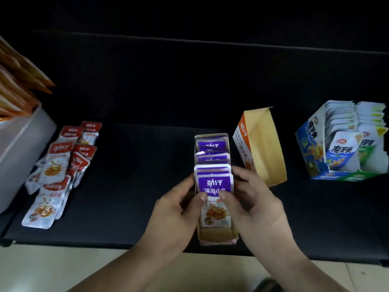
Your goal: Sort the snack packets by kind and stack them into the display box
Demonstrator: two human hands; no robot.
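- Dead centre on the black worktop (136,175): a narrow cardboard display box (214,234), long side running away from the camera, near end at the worktop's front edge.
- Packed with purple packets (212,157) standing on edge in a row, faces toward the camera, right back to the far wall. Bare brown cardboard floor at the near end.
- Front purple packet (214,184) upright, a little higher than the row behind, lower edge down inside the box. Purple band with white lettering on top, white below with a picture of golden fried strips.
- Left grip (176,209) pinching that packet at its left side, thumb on the face, fingers curled round the edge.
- Right grip (252,203) pinching the right side the same way, the two thumb tips almost meeting mid-face.
- Just right of the box: an empty orange box (263,148), tilted, plain tan inside, jagged torn rim. Touching or not, hard to tell.
- Far right: a blue-and-green box (305,144), rows of glossy white packets, blue fronts left, green right.
- Left: a loose heap of red packets (61,165), flat, overlapping, shiny, rounded corners.
- Far left: a white bin (19,148), orange pouches (19,81) jutting out of the top.
- Below the worktop's front edge: pale floor (63,268).
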